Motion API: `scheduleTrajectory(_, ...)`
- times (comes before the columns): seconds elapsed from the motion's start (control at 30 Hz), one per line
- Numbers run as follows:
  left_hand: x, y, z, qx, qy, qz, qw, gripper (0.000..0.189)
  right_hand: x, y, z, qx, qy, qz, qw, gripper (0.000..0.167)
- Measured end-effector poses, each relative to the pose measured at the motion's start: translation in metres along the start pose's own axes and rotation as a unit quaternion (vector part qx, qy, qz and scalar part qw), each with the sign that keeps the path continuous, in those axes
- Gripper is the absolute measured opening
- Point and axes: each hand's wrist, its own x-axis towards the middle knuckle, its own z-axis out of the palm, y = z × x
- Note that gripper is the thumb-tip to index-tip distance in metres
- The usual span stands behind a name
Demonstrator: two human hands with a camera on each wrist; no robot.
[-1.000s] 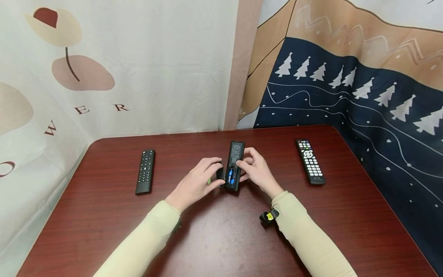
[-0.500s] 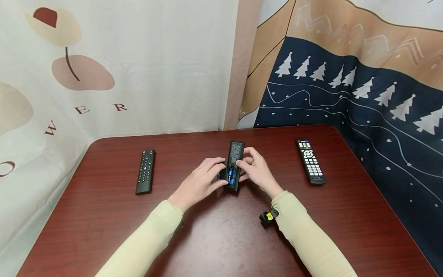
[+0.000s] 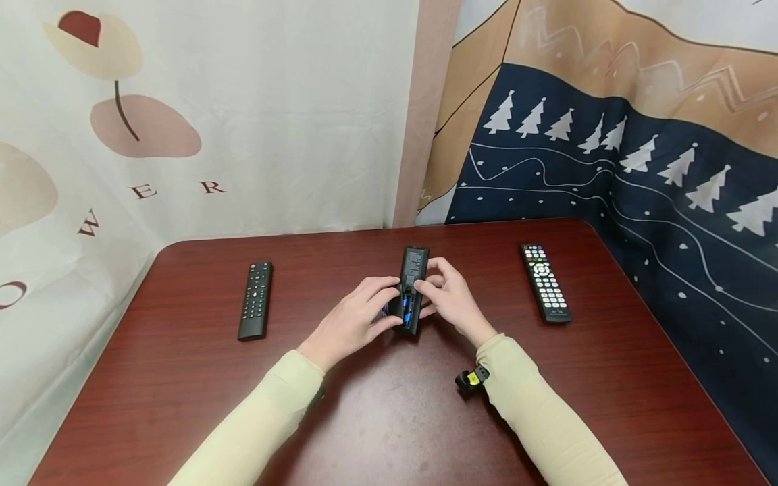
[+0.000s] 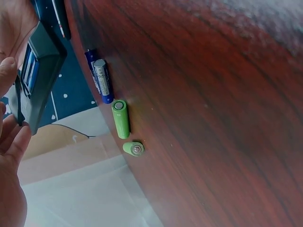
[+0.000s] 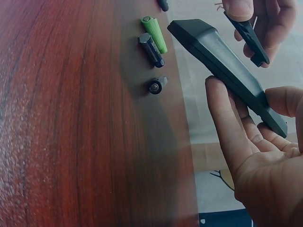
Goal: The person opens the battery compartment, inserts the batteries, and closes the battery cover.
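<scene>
Looks like the right hand (image 3: 451, 297) grips the black remote (image 3: 415, 263) by its sides, tilted above the worktop (image 3: 395, 418), probably so the battery bay (image 3: 408, 291) is easy to see, while the left hand (image 3: 354, 316) pinches the small cover (image 5: 248, 38) right beside those blue batteries (image 3: 406, 311).

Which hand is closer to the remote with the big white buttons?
Right. The right hand is left of the white-buttoned remote, holding the opened remote; the left hand is farther left, beyond the opened remote.
</scene>
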Motion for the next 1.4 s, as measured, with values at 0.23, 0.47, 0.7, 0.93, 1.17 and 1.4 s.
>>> scheduleTrajectory(0.23,0.0015,0.0006,0.0015,0.002,-0.002,0.007,1.0,0.043,0.0006,-0.0002,0.0009,0.003,-0.001,0.0,1.0,0.033)
scheduleTrajectory(0.47,0.0031,0.0017,0.0013,-0.001,-0.008,0.009,0.9999,0.042,-0.0001,-0.0019,0.0012,0.005,0.0,-0.004,1.0,0.033)
scheduleTrajectory(0.7,0.0033,0.0009,0.0034,0.0,-0.009,0.015,0.9998,0.042,-0.001,-0.0034,0.0014,0.009,-0.004,-0.005,0.9999,0.034)
scheduleTrajectory(0.93,0.0034,0.0014,0.0041,0.008,-0.01,0.018,0.9998,0.041,-0.0008,-0.0032,0.0009,0.003,-0.002,-0.007,1.0,0.033)
scheduleTrajectory(1.17,0.0052,0.002,0.0048,0.009,-0.009,0.024,0.9996,0.038,-0.0009,-0.0029,0.0011,-0.004,-0.003,-0.006,1.0,0.033)
scheduleTrajectory(1.4,0.0065,0.0018,0.0052,0.012,-0.005,0.033,0.9994,0.037,-0.0004,-0.0017,0.0006,-0.002,-0.004,-0.009,1.0,0.033)
